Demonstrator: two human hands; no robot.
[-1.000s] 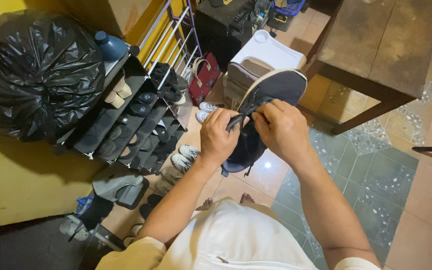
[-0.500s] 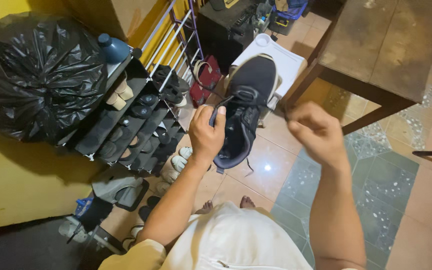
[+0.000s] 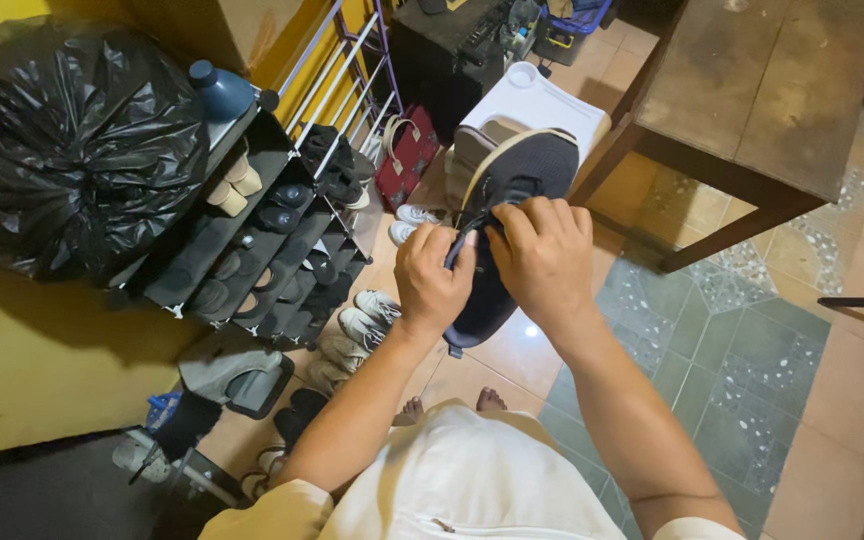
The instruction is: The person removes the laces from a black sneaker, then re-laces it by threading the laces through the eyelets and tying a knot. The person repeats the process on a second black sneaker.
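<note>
Both hands meet at chest height over a dark blue sneaker [image 3: 512, 200] with a pale sole edge, held in the air above the tiled floor [image 3: 752, 360], toe pointing away from the person. The left hand [image 3: 432, 275] closes around the shoe's side and pinches a dark lace against it; the right hand [image 3: 544, 258] curls over the tongue area, fingertips closed on the lacing. Just beyond the shoe stands a white plastic stool [image 3: 542, 100], and beside that a small red bag [image 3: 410, 152] with pale handles leans near the wall. To the left, a black tiered shoe rack [image 3: 252, 250] holds sandals and dark shoes, with a blue rounded bottle [image 3: 220, 92] on its top shelf. A large, crumpled black plastic sack [image 3: 72, 140] fills the upper left corner against the yellow wall [image 3: 32, 360]. White sneakers [image 3: 367, 315] lie on the floor at the rack's foot. A brown wooden table [image 3: 762, 90] stands at upper right.
</note>
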